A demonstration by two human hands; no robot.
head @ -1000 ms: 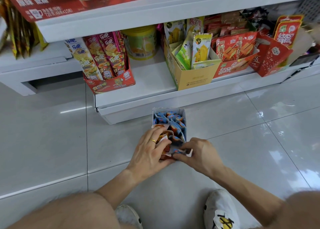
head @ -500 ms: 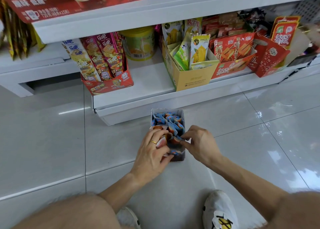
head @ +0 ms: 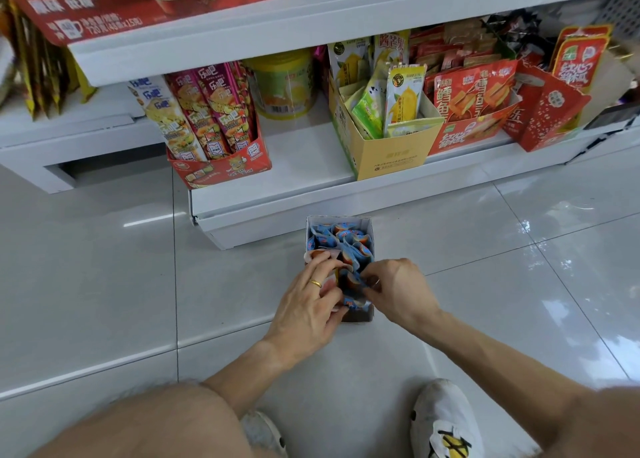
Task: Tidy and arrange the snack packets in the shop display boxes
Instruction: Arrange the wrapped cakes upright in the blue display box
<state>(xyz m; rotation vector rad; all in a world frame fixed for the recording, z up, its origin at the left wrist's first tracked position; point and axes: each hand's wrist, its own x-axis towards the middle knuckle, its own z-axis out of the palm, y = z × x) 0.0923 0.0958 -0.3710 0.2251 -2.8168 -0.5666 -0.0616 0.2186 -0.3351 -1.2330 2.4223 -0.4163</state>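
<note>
A small white display box (head: 367,224) stands on the tiled floor in front of the shelf, packed with several little blue and orange snack packets (head: 349,241). My left hand (head: 310,300), wearing a gold ring, has its fingers curled round a bunch of packets at the box's near left side. My right hand (head: 398,289) pinches a blue packet at the near right of the box, against the others. The box's near end is partly hidden by both hands.
The low white shelf (head: 304,153) holds a red box of tall snack packs (head: 221,167), a yellow tub (head: 282,83), a yellow box of mango packets (head: 391,149) and red boxes (head: 464,139) to the right. My knees and white shoes (head: 446,423) are near the bottom edge.
Both hands moved up from the box's near end to its middle. The right hand went from the front lip to pinching a packet inside. The camera shifted slightly.
</note>
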